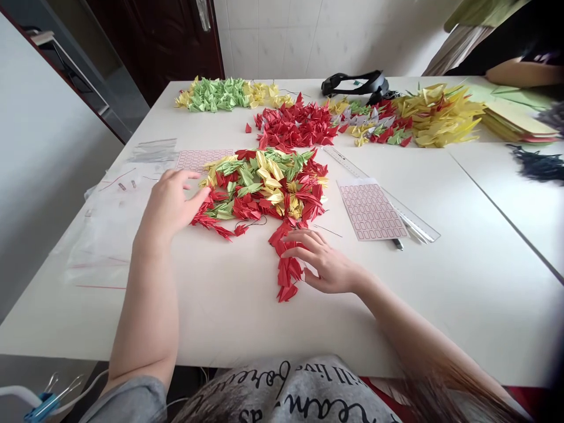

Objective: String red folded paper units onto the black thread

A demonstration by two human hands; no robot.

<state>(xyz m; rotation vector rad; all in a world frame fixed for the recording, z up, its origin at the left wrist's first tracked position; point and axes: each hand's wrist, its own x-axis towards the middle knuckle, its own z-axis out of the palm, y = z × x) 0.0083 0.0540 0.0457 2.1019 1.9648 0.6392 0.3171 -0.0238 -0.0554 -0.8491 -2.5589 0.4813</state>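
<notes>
A mound of folded red, yellow and green paper pieces (264, 185) lies on the white table (247, 305) in front of me. My left hand (170, 202) rests at the mound's left edge, fingers spread and touching the red pieces. My right hand (324, 261) lies flat beside a strip of red folded pieces (286, 276) that trails toward me, fingertips touching them. Neither hand grips anything. A thin needle with dark thread (328, 230) lies just beyond my right hand.
Farther back lie heaps of green and yellow pieces (220, 94), red pieces (297, 124) and yellow pieces (440, 114). A pink label sheet (370, 210), ruler (352, 167), pen (398, 244), plastic bags (110, 223) and a black headset (356, 85) lie around. Another person's arm (522, 71) is at the far right.
</notes>
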